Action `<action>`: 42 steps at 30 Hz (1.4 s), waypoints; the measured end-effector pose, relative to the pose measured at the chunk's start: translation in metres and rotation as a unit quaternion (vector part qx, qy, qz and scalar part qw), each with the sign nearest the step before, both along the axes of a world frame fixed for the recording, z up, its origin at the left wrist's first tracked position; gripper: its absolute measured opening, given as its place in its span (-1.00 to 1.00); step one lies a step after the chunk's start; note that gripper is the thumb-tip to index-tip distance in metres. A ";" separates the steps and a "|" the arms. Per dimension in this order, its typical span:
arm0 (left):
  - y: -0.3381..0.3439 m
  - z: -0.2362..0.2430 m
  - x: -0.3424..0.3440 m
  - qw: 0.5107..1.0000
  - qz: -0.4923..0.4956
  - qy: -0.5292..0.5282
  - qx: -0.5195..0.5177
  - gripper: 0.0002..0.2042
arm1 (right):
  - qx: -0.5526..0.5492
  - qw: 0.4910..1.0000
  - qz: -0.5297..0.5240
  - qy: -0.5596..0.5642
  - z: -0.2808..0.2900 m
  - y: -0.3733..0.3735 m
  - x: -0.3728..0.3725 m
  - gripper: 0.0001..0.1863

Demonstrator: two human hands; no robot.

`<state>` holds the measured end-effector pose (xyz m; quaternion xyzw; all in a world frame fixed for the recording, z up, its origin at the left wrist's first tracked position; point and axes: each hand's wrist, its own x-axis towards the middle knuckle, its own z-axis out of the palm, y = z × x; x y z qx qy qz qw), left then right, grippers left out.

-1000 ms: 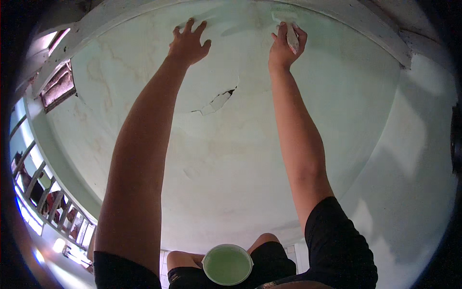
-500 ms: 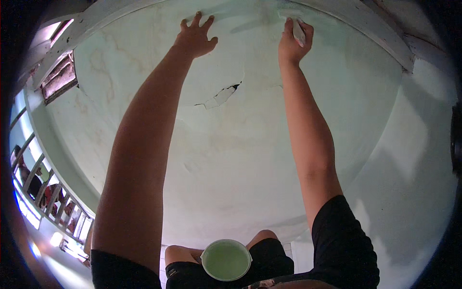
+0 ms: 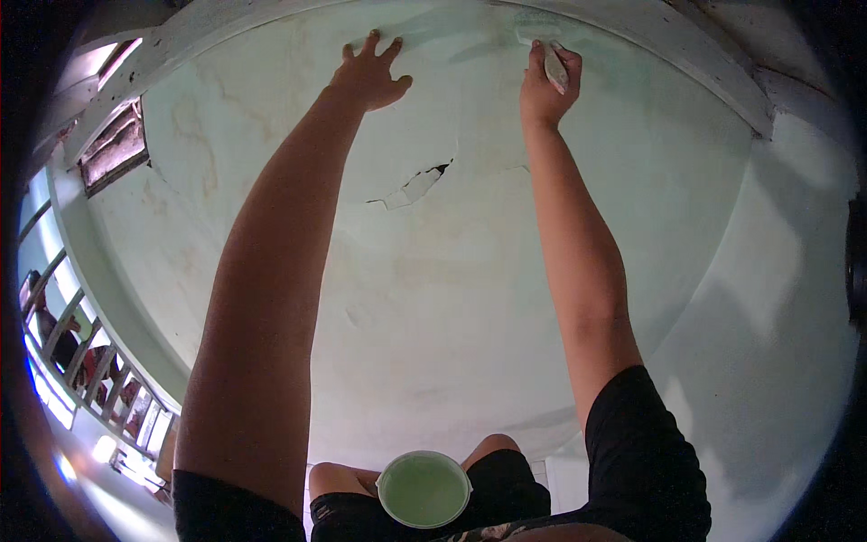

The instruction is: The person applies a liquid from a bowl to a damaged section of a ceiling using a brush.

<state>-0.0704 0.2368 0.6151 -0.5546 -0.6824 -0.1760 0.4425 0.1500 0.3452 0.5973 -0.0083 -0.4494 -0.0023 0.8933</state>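
My left hand (image 3: 368, 77) rests on the pale green wall (image 3: 433, 271) high up, fingers spread, holding nothing. To its right, my right hand (image 3: 546, 86) grips a pale, paint-marked brush handle (image 3: 557, 75); the brush head touches the wall just below the upper ledge, where a faint wet green streak shows. A jagged crack (image 3: 411, 187) with flaked plaster lies between my forearms. A white-rimmed bucket (image 3: 424, 488) of light green liquid sits low at my lap, between my bent knees.
A long ledge (image 3: 700, 56) runs along the top. A small opening (image 3: 113, 149) is at upper left. Railings or bars (image 3: 63, 334) with bright gaps and dark shapes line the left edge. A white side wall (image 3: 768, 298) stands at the right.
Since a second ago both hands have shifted a little to the right, the right one with the brush still in it. In the last half second they moved only slightly, mostly downward.
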 end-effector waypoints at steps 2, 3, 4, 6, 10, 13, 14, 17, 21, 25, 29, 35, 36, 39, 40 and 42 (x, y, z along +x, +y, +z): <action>0.001 0.005 0.007 1.000 0.011 -0.002 -0.005 -0.33 | -0.031 0.999 -0.032 -0.001 0.006 0.022 0.010 -0.75; 0.004 0.004 -0.002 1.000 0.002 -0.002 -0.010 -0.31 | -0.029 0.999 -0.023 -0.001 0.001 0.025 0.004 -0.75; 0.003 0.004 -0.002 1.000 -0.014 -0.002 -0.016 -0.30 | -0.035 0.999 -0.026 -0.007 -0.008 0.025 0.006 -0.75; -0.004 0.002 0.003 0.999 -0.012 -0.032 -0.019 -0.29 | -0.054 0.998 -0.019 -0.017 -0.019 0.020 0.006 -0.77; 0.012 0.001 -0.017 0.999 -0.021 -0.022 0.025 -0.29 | -0.020 0.998 0.052 0.021 -0.007 0.005 0.005 -0.76; 0.004 0.004 0.004 0.999 -0.018 -0.028 0.005 -0.29 | -0.023 0.998 0.057 0.021 0.009 0.012 0.018 -0.76; 0.000 0.005 0.016 1.000 -0.003 -0.017 -0.014 -0.30 | -0.034 0.999 0.012 0.007 0.011 0.023 0.026 -0.76; -0.009 0.007 -0.008 0.999 0.006 -0.016 -0.032 -0.29 | -0.062 0.995 -0.078 -0.018 -0.012 0.004 0.011 -0.76; -0.018 0.001 0.016 0.996 0.038 -0.060 -0.054 -0.28 | -0.014 0.998 -0.051 -0.042 -0.040 -0.018 0.020 -0.75; 0.004 0.003 0.001 0.999 0.009 -0.035 0.009 -0.30 | 0.012 0.998 -0.057 -0.028 -0.004 -0.014 0.028 -0.78; 0.008 0.003 0.000 1.000 0.009 -0.011 -0.004 -0.31 | -0.040 0.990 -0.080 -0.114 -0.027 0.012 0.041 -0.76; 0.008 -0.001 -0.017 0.998 0.049 0.034 0.007 -0.29 | -0.157 0.938 -0.188 -0.246 -0.113 -0.058 0.055 -0.80; 0.011 0.000 -0.021 0.998 0.045 0.047 0.009 -0.28 | -0.235 0.916 -0.195 -0.261 -0.109 -0.064 0.062 -0.80; 0.014 -0.004 -0.002 0.998 0.035 0.057 0.018 -0.25 | -0.249 0.877 -0.260 -0.318 -0.067 -0.024 0.088 -0.76; 0.009 -0.003 -0.001 0.998 0.038 0.052 0.017 -0.25 | -0.322 0.868 -0.149 -0.348 -0.042 -0.025 0.086 -0.75; 0.006 0.000 -0.013 0.995 0.066 0.077 -0.006 -0.25 | -0.371 0.862 -0.047 -0.343 0.005 -0.031 0.071 -0.75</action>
